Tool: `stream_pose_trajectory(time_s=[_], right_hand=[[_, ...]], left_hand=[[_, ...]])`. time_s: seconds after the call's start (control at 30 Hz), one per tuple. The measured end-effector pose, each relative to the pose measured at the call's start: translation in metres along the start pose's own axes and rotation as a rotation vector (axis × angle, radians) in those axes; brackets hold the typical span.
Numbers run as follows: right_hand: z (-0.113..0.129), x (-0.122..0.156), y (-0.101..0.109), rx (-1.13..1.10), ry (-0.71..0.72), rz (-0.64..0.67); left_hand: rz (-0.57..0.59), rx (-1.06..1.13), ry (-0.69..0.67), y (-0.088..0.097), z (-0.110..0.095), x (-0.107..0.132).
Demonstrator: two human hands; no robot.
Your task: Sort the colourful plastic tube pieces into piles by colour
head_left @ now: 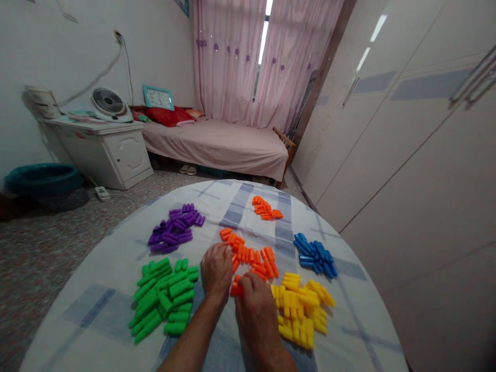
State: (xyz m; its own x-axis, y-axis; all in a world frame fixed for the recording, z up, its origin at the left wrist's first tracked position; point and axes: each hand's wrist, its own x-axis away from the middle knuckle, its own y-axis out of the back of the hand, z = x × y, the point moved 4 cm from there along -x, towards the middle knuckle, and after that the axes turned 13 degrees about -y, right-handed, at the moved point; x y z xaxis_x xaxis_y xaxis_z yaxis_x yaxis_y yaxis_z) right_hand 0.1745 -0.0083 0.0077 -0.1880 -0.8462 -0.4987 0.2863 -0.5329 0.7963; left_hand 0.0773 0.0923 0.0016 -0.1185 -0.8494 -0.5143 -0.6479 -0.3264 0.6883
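Observation:
My left hand (216, 273) and my right hand (256, 310) meet over a heap of orange plastic pegs (253, 257) in the middle of a round table (101, 258) covered with a white and blue checked cloth. Both hands are curled. They pinch orange pegs (236, 289) between them. Green pegs (165, 297) lie just left of my left hand. Yellow pegs (302, 310) lie just right of my right hand.
Purple pegs (176, 230) lie at the far left, blue pegs (314, 254) at the right, a small orange heap (266, 208) at the far edge. Beyond the table stand a bed (217, 144), a white cabinet (104, 150) with a fan (109, 103), and wardrobe doors (406, 155) to the right.

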Motion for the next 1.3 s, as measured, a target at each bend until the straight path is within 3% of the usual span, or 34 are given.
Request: stream_pose_trajectory(time_s=[0.2, 0.3, 0.37, 0.43, 0.57, 0.73, 0.9, 1.07, 1.17, 1.3], right_hand=[[-0.003, -0.021, 0.039, -0.129, -0.144, 0.185], [-0.023, -0.058, 0.060, -0.201, -0.218, 0.161], [-0.047, -0.091, 0.063, -0.184, -0.296, 0.143], [-0.075, -0.125, 0.054, -0.177, -0.381, 0.155], [-0.122, -0.180, 0.017, -0.117, -0.532, 0.185], [-0.138, -0.214, -0.031, -0.081, -0.580, 0.170], [-0.139, -0.225, -0.048, -0.092, -0.628, 0.162], [-0.134, -0.213, -0.027, -0.108, -0.562, 0.283], [-0.122, -0.188, 0.000, -0.147, -0.439, 0.474], [-0.095, -0.140, 0.032, -0.193, -0.182, 0.873]], left_hand=[[-0.018, -0.012, 0.004, 0.002, -0.002, 0.001], [-0.018, -0.011, 0.009, 0.001, -0.003, -0.001], [-0.029, -0.008, 0.012, 0.000, -0.003, -0.003], [-0.038, -0.008, 0.013, -0.001, -0.003, -0.005], [-0.033, -0.011, -0.001, -0.003, -0.005, -0.007], [-0.023, 0.005, 0.009, -0.001, -0.007, -0.008], [-0.011, -0.002, 0.020, -0.002, -0.007, -0.007], [-0.008, -0.001, 0.023, -0.003, -0.006, -0.007], [-0.009, -0.002, 0.025, -0.002, -0.007, -0.007], [-0.007, -0.009, 0.018, -0.002, -0.008, -0.007]])
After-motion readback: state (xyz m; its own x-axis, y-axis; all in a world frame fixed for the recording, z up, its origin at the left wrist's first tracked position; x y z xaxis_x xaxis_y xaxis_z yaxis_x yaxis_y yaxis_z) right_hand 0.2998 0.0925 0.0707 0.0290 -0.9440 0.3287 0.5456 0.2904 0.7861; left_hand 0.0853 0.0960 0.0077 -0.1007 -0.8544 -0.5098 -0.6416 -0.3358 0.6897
